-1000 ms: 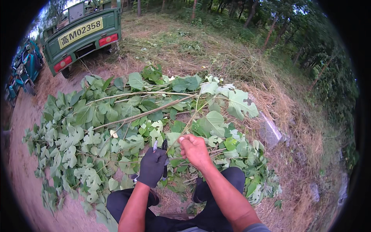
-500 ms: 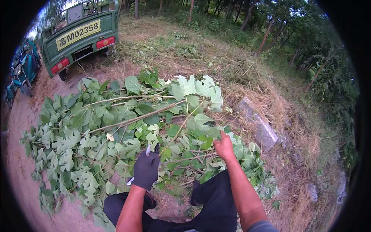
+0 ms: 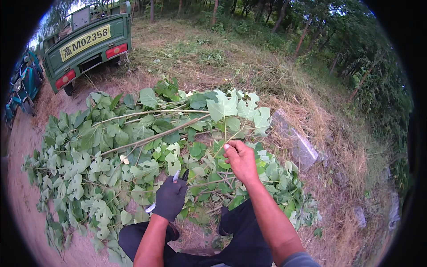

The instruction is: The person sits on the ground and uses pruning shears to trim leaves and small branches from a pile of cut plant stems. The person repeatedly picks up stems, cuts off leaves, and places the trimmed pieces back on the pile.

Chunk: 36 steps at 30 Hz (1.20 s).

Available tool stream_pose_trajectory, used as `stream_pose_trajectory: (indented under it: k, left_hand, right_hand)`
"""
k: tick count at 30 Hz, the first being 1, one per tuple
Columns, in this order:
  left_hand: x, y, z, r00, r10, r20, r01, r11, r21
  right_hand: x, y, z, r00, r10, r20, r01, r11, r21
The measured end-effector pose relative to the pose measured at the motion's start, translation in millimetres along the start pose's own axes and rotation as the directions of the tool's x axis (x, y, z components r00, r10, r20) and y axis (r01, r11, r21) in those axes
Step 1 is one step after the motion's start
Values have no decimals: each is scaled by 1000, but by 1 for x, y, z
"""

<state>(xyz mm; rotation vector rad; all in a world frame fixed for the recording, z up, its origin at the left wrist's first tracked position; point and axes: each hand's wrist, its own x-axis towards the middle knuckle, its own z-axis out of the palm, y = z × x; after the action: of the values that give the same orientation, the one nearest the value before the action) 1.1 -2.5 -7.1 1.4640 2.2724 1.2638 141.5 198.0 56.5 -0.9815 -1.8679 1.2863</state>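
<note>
A pile of cut branches [image 3: 133, 147] with broad green leaves covers most of the bare dirt ground [image 3: 26, 209] in front of the seated person, its long pale stems running from the lower left up toward the right. Beyond it, at the upper left, the back of a green truck [image 3: 86, 44] stands on the dirt, and a blue vehicle [image 3: 20, 86] shows at the left rim. Dry grass [image 3: 311, 102] spreads to the right of the pile up to a line of trees [image 3: 356, 58], and a grey stone slab [image 3: 298, 144] lies in the grass just beside the leaves. The person's dark trousers [image 3: 240, 240] show at the lower edge, knees apart, with the forearms coming up between them. The right hand [image 3: 241, 160], bare, is closed in a pinch on a thin stalk [image 3: 225, 129] that rises upright to a cluster of large lobed leaves [image 3: 235, 109] held above the pile. The left hand [image 3: 170, 198], in a dark glove, is curled shut around a pair of shears [image 3: 178, 175]; the metal tip pokes out above the knuckles, near the leaves, and a pale handle end shows below the palm. The two hands are near each other, not touching.
</note>
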Motion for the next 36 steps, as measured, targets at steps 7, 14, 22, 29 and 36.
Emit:
stream_pose_trajectory:
  k: [7, 14, 22, 29, 36]
  left_hand:
    - [1, -1, 2, 999, 26, -19, -26, 1000, 12]
    - [2, 2, 2, 998, 59, -20, -58, 997, 41]
    - [1, 3, 1, 1000, 26, 1, -26, 997, 79]
    - [2, 9, 1, 998, 66, 13, -67, 991, 118]
    - [0, 3, 4, 997, 68, 22, -70, 990, 122]
  right_hand:
    - [3, 19, 6, 976, -208, -63, 199, 971, -131]
    - [-2, -4, 7, 989, -37, -143, 29, 998, -59]
    - [-5, -19, -3, 987, -49, -155, 61, 995, 78]
    - [13, -12, -18, 998, -19, 63, 43, 915, -401]
    - [4, 1, -9, 922, -377, 87, 338, 676, -655]
